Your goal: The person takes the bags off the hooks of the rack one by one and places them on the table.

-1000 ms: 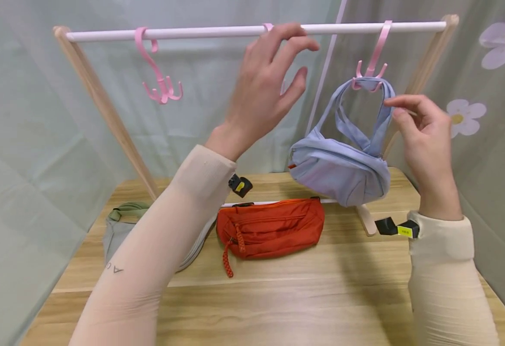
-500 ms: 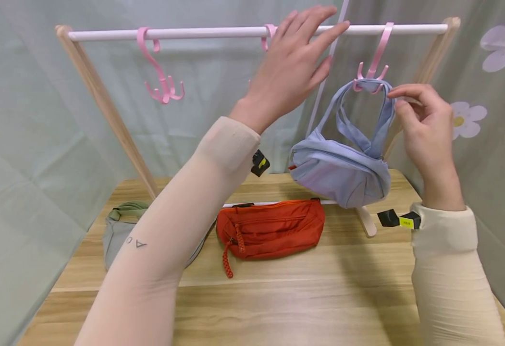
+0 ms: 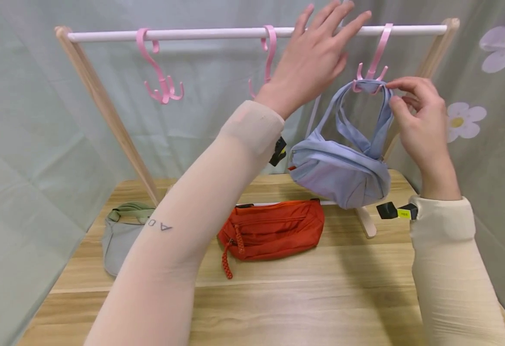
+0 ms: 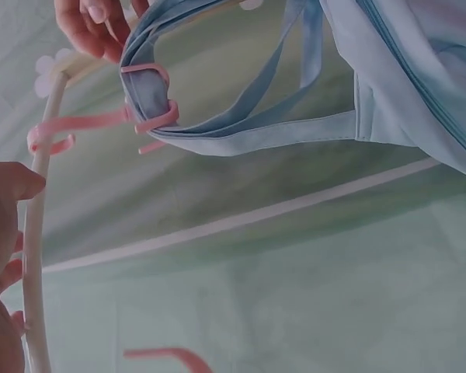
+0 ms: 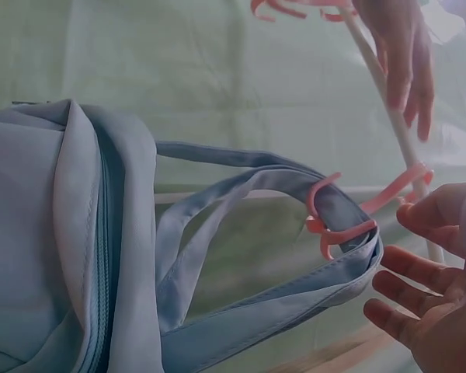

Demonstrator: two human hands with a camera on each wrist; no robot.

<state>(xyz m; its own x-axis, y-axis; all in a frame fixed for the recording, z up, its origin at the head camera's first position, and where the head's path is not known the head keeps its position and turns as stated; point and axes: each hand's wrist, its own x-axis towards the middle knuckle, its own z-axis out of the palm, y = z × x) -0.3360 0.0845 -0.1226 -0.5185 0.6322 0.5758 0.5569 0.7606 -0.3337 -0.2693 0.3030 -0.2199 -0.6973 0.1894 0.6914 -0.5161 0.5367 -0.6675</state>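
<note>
A light blue bag (image 3: 340,168) hangs by its looped strap (image 5: 256,175) from the prongs of the right-hand pink hook (image 3: 377,57). My right hand (image 3: 423,120) is beside the top of that loop. In the right wrist view its fingers (image 5: 404,303) are spread, fingertips right at the strap and thumb apart from them. My left hand (image 3: 314,53) lies over the white rod (image 3: 191,34) with fingers extended, left of the bag's hook. The left wrist view shows its thumb (image 4: 19,180) against the rod and fingertips behind it.
Two more pink hooks hang on the rod, one at left (image 3: 159,77) and one in the middle (image 3: 271,53), partly covered by my left wrist. On the wooden table (image 3: 313,302) lie a red waist bag (image 3: 278,230) and a grey bag (image 3: 120,240), half hidden by my left forearm.
My left hand has moved right and up along the rod, its fingers straightening. My right hand has risen slightly along the strap. The blue bag hangs as before.
</note>
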